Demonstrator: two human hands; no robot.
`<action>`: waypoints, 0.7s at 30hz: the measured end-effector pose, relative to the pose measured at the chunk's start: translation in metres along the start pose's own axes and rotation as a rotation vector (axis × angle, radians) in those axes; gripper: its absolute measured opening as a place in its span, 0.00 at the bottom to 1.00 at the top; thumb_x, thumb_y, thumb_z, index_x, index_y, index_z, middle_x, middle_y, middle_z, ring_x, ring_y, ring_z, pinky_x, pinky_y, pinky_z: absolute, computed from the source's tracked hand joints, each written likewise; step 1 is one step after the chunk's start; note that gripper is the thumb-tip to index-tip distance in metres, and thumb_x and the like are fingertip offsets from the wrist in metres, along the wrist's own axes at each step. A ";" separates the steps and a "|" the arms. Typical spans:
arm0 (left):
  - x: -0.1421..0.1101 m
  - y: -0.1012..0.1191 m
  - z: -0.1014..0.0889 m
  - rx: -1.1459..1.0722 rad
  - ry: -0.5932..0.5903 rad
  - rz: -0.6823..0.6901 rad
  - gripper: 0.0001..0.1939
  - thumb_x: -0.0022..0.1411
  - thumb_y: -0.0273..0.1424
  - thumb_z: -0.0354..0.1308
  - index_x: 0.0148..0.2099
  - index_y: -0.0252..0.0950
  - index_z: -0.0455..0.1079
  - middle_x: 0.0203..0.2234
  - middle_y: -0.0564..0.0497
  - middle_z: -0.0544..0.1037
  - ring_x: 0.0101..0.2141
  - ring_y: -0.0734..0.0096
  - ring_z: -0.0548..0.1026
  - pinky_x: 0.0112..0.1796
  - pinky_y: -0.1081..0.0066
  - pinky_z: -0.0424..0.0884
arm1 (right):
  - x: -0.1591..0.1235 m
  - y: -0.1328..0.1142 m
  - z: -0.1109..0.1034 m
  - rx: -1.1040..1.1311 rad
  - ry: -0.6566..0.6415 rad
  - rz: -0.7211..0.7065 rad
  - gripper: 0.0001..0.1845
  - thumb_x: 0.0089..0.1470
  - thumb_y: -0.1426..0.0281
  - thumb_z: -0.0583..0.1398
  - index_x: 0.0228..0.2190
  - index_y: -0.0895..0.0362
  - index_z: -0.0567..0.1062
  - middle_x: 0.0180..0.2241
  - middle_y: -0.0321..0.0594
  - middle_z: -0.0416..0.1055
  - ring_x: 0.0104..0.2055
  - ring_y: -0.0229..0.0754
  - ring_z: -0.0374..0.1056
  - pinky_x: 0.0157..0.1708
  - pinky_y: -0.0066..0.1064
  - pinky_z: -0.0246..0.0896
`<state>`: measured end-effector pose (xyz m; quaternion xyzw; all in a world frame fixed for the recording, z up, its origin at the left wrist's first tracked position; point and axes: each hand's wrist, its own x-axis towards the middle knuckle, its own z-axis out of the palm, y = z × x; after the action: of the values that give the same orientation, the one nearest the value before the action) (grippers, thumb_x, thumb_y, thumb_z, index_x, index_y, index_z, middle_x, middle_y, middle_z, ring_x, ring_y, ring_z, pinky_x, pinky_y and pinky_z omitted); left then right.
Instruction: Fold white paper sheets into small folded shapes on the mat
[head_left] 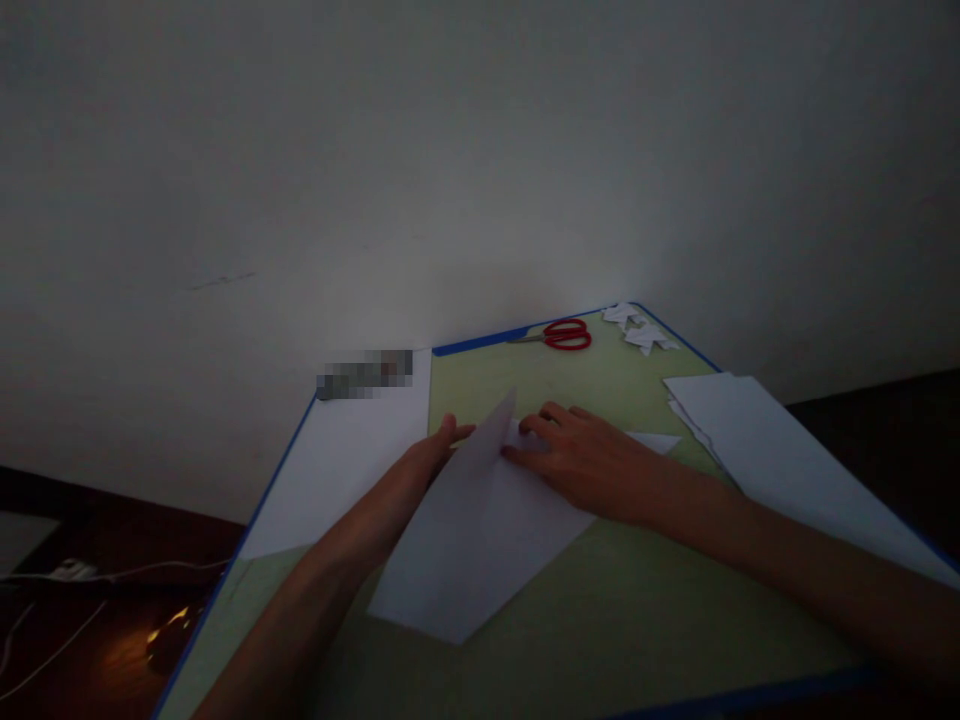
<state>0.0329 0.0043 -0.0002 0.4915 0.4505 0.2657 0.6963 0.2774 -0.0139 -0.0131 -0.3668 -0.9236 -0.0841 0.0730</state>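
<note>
A white sheet of paper [480, 560] lies in front of me, partly folded, with one flap raised to a point near its far end. My right hand [581, 455] rests on the sheet's right part, fingers bent and pressing at the crease beside the raised flap. On the other side, my left hand [442, 445] is behind the flap at its left edge. The flap hides most of the left fingers, so I cannot make out their grip. A pair of scissors with red handles [568, 335] lies beyond the hands.
Small folded white paper pieces [641, 335] sit at the table's far right corner. A stack of white paper [795, 470] lies on the right, another white sheet [337, 470] on the left below a blurred object [367, 375]. The green table [600, 620] has blue edging and meets a wall.
</note>
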 end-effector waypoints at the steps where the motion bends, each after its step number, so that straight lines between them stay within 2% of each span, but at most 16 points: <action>1: -0.003 0.002 0.001 -0.006 0.000 0.006 0.38 0.63 0.58 0.55 0.64 0.37 0.70 0.45 0.39 0.83 0.47 0.43 0.79 0.47 0.56 0.72 | 0.000 0.001 0.000 0.000 0.001 -0.004 0.21 0.67 0.74 0.54 0.58 0.52 0.71 0.49 0.52 0.71 0.47 0.53 0.67 0.43 0.44 0.66; 5: -0.013 0.012 0.009 0.008 -0.008 0.016 0.35 0.66 0.56 0.53 0.63 0.36 0.71 0.44 0.40 0.83 0.47 0.44 0.79 0.47 0.57 0.71 | -0.002 0.001 -0.002 0.008 -0.016 -0.030 0.22 0.66 0.75 0.53 0.59 0.53 0.70 0.50 0.52 0.71 0.47 0.53 0.67 0.44 0.45 0.67; 9: -0.013 0.018 0.014 0.046 0.008 0.002 0.35 0.66 0.55 0.52 0.63 0.36 0.71 0.45 0.39 0.83 0.47 0.44 0.79 0.47 0.57 0.71 | -0.002 -0.001 -0.004 0.012 -0.025 -0.025 0.22 0.66 0.75 0.53 0.59 0.53 0.70 0.51 0.51 0.72 0.48 0.53 0.68 0.45 0.45 0.67; 17: -0.011 0.015 0.013 0.094 0.057 0.043 0.34 0.65 0.55 0.54 0.62 0.37 0.72 0.47 0.39 0.82 0.48 0.44 0.79 0.47 0.56 0.72 | 0.001 -0.007 -0.003 0.005 -0.017 0.049 0.21 0.67 0.73 0.53 0.58 0.49 0.71 0.52 0.51 0.72 0.48 0.55 0.68 0.43 0.47 0.67; 21: -0.012 0.015 0.010 0.077 0.125 0.009 0.36 0.64 0.56 0.56 0.62 0.34 0.72 0.43 0.39 0.84 0.46 0.44 0.80 0.46 0.57 0.73 | 0.000 -0.007 -0.004 0.029 -0.014 0.051 0.22 0.66 0.72 0.55 0.58 0.49 0.71 0.55 0.51 0.70 0.50 0.55 0.68 0.44 0.47 0.66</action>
<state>0.0374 -0.0042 0.0192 0.5024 0.5005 0.2815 0.6464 0.2733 -0.0195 -0.0095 -0.3896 -0.9156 -0.0661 0.0742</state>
